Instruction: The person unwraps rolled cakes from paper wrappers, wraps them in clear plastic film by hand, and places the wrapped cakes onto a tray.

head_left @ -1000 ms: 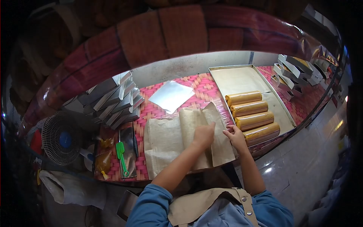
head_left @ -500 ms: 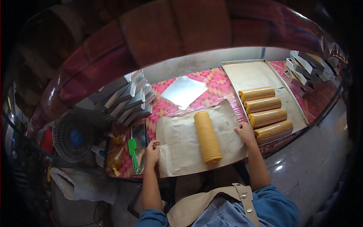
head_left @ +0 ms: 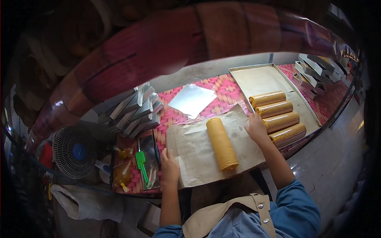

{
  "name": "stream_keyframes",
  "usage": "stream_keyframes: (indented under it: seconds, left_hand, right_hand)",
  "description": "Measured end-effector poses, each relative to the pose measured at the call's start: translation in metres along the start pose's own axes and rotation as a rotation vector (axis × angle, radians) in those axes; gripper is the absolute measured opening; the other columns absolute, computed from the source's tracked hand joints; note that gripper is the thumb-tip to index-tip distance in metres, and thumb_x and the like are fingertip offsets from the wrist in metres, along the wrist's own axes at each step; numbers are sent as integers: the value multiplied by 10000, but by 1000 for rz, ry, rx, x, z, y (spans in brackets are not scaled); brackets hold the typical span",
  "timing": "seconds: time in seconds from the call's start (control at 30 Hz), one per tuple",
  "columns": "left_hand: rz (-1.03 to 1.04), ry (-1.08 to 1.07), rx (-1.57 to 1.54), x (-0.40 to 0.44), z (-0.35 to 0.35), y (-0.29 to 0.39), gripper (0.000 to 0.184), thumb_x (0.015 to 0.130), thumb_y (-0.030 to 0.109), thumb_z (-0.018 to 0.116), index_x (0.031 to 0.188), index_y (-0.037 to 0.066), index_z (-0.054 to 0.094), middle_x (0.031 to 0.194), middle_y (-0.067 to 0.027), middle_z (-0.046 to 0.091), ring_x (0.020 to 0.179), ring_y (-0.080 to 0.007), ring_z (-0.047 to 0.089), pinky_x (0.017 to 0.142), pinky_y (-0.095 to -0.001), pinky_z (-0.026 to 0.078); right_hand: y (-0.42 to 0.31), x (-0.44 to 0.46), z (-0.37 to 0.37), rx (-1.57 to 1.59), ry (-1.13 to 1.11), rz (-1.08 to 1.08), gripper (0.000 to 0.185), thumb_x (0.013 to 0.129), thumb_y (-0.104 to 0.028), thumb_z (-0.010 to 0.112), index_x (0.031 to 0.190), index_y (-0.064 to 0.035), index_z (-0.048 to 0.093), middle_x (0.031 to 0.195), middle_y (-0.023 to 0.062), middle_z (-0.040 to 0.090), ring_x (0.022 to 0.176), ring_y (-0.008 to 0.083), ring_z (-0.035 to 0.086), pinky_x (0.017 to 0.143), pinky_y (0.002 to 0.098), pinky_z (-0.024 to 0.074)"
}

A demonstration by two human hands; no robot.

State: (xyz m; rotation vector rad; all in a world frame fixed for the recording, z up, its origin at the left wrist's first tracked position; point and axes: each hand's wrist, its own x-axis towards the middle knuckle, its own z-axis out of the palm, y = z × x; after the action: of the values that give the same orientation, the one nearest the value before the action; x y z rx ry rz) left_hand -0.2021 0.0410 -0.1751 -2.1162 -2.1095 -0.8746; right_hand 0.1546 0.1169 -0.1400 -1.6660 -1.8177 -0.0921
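Note:
A golden-brown roll cake point(head_left: 221, 143) lies lengthwise on a sheet of baking paper point(head_left: 192, 156) in front of me. My left hand point(head_left: 170, 168) is at the paper's left edge, its slightly blurred fingers stretched forward and apart. By the right edge is my right hand point(head_left: 256, 127), thumb and fingers apart, close to the tray. Neither hand touches the roll. To the right, several wrapped roll cakes point(head_left: 276, 109) lie side by side on a paper-lined metal tray point(head_left: 252, 70).
A stack of thin sheets point(head_left: 192, 100) lies behind the paper. Metal tins are piled at back left point(head_left: 137, 107) and back right point(head_left: 313, 73). A green spatula point(head_left: 141, 162) and filled plastic bags point(head_left: 122, 174) sit at left, beside a fan point(head_left: 75, 152).
My view has shifted slightly. My left hand's fingers have straightened at the paper's edge, and my right hand has moved up along the right side. The roll cake stays on the paper.

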Motion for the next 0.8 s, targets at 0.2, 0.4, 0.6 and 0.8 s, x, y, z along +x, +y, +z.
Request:
stream_keyframes:
  seconds: [0.2, 0.4, 0.6, 0.8]
  left_hand:
    - [129, -94, -32, -45, 13, 36, 315, 772, 61, 500, 1083, 18, 521, 1204, -170, 439, 1168, -342, 380, 979, -403, 326]
    - [40, 63, -230, -52, 12, 32, 214, 752, 81, 536, 957, 23, 559, 1048, -152, 542, 1021, -324, 499, 882, -396, 403]
    - [12, 126, -282, -54, 13, 29, 211, 734, 68, 533, 943, 42, 554, 961, -129, 572, 928, -302, 538, 811, -374, 439]
    - [-15, 121, -278, -55, 13, 30, 259, 738, 70, 531, 995, 34, 534, 951, -142, 570, 910, -303, 545, 803, -372, 442]
  right_hand:
    - [-88, 78, 44, 163, -379, -371, 159, 774, -161, 567, 886, -53, 602, 921, 140, 585, 889, 292, 563, 749, 373, 452]
    - [-130, 131, 153, -148, -620, -579, 209, 743, -186, 577, 878, -30, 614, 887, 149, 610, 834, 309, 593, 736, 383, 478]
    - [-153, 134, 182, -269, -640, -433, 270, 680, -199, 654, 895, -37, 641, 952, 140, 623, 882, 280, 607, 747, 373, 494]
    - [-155, 150, 184, -261, -673, -396, 237, 658, -125, 681, 872, -26, 659, 907, 149, 638, 855, 276, 619, 717, 377, 500]
